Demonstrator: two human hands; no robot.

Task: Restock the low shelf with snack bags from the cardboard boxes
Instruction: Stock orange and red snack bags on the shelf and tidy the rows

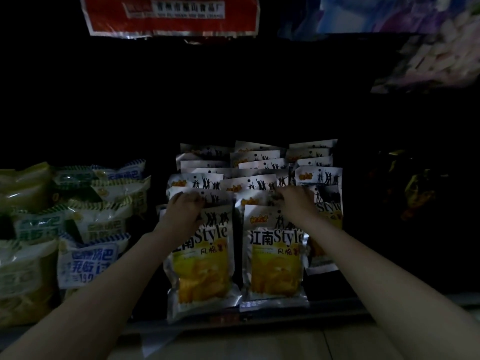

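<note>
Left hand: Your left hand [183, 210] is on the top edge of the front left snack bag [204, 258]. Your fingers are curled down over the silver tops of the bags there. It is too dark to see if you pinch one bag or just press on them, so I cannot tell how that grip is.

Right hand: Your right hand [296, 203] is on the top of the front right snack bag [275, 258]. The fingers bend down into the row of bags behind it. I cannot tell if this grip is pinching a bag or only touching.

Snack bags: The silver and yellow bags stand in three rows on the low shelf [337, 302]. They lean back, one behind the next. The two front bags are side by side and almost touch. A third row [326, 188] stands just to the right of your right hand.

Other bags: White, blue and green bags [88, 255] are piled on the shelf to the left, near your left arm. Dark bags [418, 193] sit far to the right, hard to make out.

Up high: A red packet with a white label [171, 14] hangs over the top edge. Purple and blue packs [415, 27] are at the top right.

Floor: Pale floor [259, 344] shows under the shelf edge, between your arms.
</note>
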